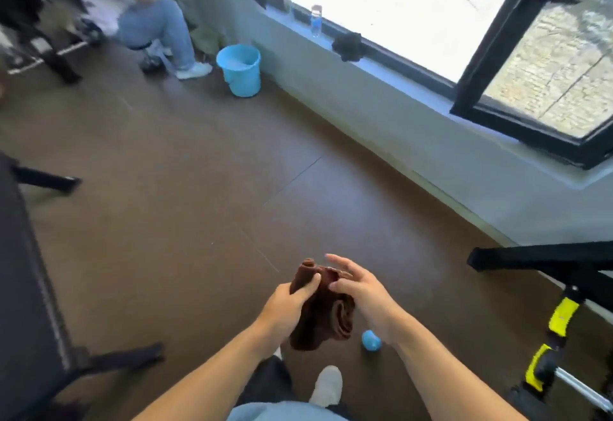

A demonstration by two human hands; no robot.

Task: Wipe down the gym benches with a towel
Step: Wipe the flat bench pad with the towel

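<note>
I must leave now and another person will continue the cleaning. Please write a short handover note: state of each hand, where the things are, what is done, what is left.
Left hand: grips the brown towel, bunched and held in the air above the floor.
Right hand: fingers spread, thumb touching the towel, not gripping it.
Bench: black pad at the left edge, not touched now.
Blue bucket: on the floor by the wall under the window, far from the hands.
Small blue object: on the floor near the right wrist.
Done: towel is in hand. Whether any bench is already wiped cannot be told.
Left: bring the towel to the bench and wipe.
</note>
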